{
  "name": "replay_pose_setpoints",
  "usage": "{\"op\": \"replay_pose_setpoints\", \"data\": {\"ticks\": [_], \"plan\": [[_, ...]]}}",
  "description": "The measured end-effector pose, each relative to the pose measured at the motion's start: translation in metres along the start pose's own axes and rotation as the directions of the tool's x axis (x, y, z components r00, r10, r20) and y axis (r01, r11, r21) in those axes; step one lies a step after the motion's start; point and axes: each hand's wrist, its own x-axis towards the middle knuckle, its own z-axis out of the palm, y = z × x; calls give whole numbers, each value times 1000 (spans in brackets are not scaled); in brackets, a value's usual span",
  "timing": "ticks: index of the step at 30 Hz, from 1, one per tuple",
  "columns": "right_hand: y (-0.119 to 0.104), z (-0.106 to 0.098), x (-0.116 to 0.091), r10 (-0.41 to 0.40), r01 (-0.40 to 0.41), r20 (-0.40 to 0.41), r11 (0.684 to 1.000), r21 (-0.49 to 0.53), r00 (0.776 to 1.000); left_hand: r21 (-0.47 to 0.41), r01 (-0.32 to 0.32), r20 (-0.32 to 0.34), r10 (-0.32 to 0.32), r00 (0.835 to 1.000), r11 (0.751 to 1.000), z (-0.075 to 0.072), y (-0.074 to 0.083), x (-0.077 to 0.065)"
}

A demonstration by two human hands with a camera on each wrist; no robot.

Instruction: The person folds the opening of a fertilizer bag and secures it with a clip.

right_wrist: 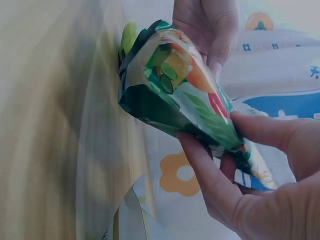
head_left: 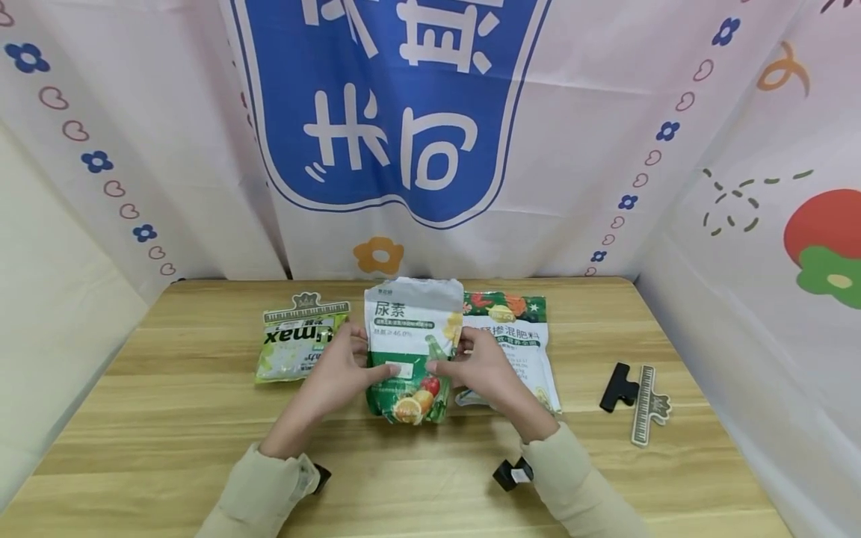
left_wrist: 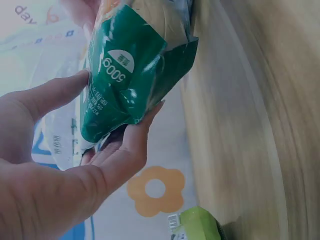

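A green and white fertilizer pouch point(head_left: 410, 336) with fruit printed near its base stands upright between both hands, its pale top edge uneven. On its left side the left hand point(head_left: 346, 366) grips it, thumb on the front and fingers behind. The right hand point(head_left: 486, 368) holds the opposite side in the same way. Both wrist views show the pouch's dark green underside point(left_wrist: 125, 70) raised off the table. Just left of the left hand lies a lime-green bag point(head_left: 299, 351) with a ruler-shaped clip point(head_left: 307, 311) across its top. Behind the right hand lies another fertilizer bag point(head_left: 511, 344), partly covered.
At the right of the wooden table point(head_left: 168, 448) lie a black clip point(head_left: 619, 387) and a silvery ruler-shaped clip point(head_left: 649, 407) with a crown-like handle. A printed cloth point(head_left: 572, 149) hangs along the table's back edge, with more cloth at the sides.
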Motion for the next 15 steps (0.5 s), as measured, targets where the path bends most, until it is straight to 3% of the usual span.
{"op": "replay_pose_setpoints", "data": {"ticks": [8, 15], "plan": [[6, -5, -26, -66, 71, 79, 995, -64, 995, -123, -76, -10, 75, 997, 989, 7, 0, -22], [9, -7, -41, -153, 163, 79, 977, -139, 985, -190, -95, -16, 94, 995, 977, 19, -5, -33]]}}
